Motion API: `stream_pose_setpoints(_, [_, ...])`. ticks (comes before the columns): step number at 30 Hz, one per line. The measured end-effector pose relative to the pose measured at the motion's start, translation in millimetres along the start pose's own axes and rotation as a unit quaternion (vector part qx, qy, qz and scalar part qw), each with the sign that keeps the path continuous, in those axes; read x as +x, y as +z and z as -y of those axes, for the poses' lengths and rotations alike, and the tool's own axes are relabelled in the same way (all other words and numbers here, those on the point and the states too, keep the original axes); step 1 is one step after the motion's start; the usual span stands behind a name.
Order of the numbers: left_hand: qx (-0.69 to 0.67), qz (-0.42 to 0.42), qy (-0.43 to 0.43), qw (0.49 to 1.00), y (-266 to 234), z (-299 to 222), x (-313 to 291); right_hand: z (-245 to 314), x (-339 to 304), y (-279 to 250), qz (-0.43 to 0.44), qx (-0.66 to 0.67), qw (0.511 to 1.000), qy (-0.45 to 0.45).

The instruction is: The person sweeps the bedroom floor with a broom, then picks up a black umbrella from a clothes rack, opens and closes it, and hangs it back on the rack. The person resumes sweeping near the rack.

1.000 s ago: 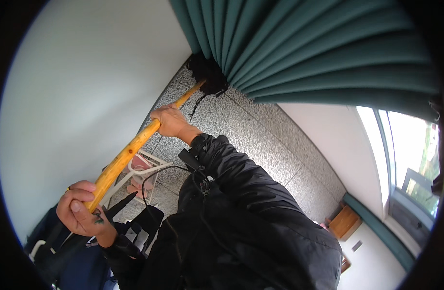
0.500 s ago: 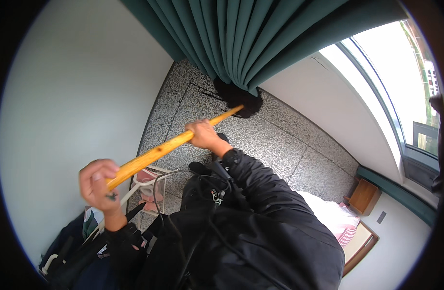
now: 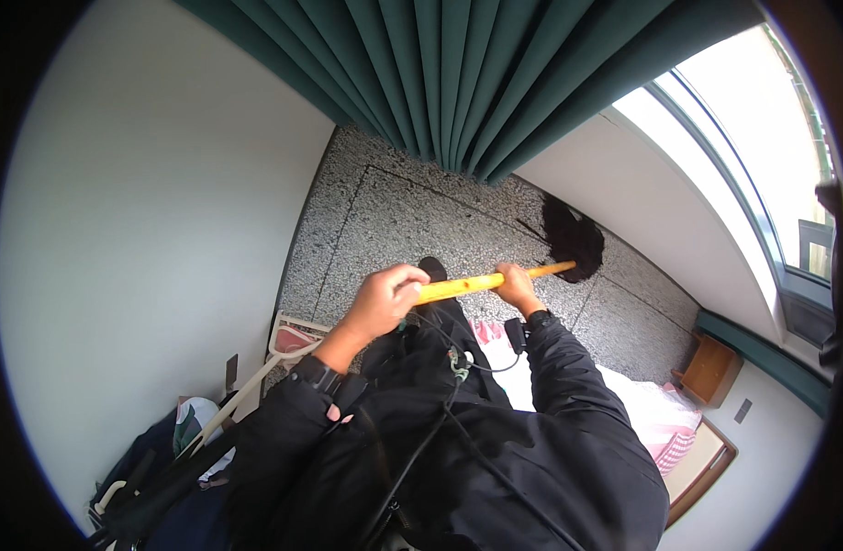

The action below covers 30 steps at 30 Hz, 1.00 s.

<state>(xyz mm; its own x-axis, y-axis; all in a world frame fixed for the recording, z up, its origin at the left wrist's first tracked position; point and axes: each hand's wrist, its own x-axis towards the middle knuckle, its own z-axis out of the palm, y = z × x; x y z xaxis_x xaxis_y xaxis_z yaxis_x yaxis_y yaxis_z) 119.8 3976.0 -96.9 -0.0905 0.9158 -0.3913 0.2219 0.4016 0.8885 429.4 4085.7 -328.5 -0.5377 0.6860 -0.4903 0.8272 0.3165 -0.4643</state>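
A mop with a yellow wooden handle (image 3: 469, 286) runs across in front of me, its black stringy head (image 3: 575, 241) on the speckled floor near the wall below the window. My left hand (image 3: 382, 301) is closed round the near end of the handle. Farther along it, my right hand (image 3: 515, 285) grips the shaft closer to the mop head. Both sleeves are black, with a dark band at each wrist.
A long green curtain (image 3: 440, 83) hangs ahead, its hem close to the floor. A white-framed rack (image 3: 293, 338) stands at left by the wall. Pink-and-white bedding (image 3: 655, 413) lies at right, beside a small brown wooden box (image 3: 712, 369). Loose cables hang at my front.
The mop head has slid right from beneath the curtain to the wall below the window. Both hands have moved right with the handle, the left one much farther in from the wall.
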Motion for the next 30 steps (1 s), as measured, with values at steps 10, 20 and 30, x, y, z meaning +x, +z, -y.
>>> stream_pose_setpoints(10, [-0.123,-0.106,-0.04,0.986,-87.5,8.4,-30.6,9.7,47.9,43.3,0.033,0.046,0.997,-0.046])
stream_pose_setpoints(20, [-0.218,-0.556,-0.088,0.797,-126.3,70.2,-334.4,134.2,103.5,49.9,0.134,0.095,0.978,-0.129])
stream_pose_setpoints(30, [-0.047,-0.925,-0.051,0.372,-117.9,101.7,-545.2,255.2,132.7,81.3,0.17,0.203,0.942,-0.208])
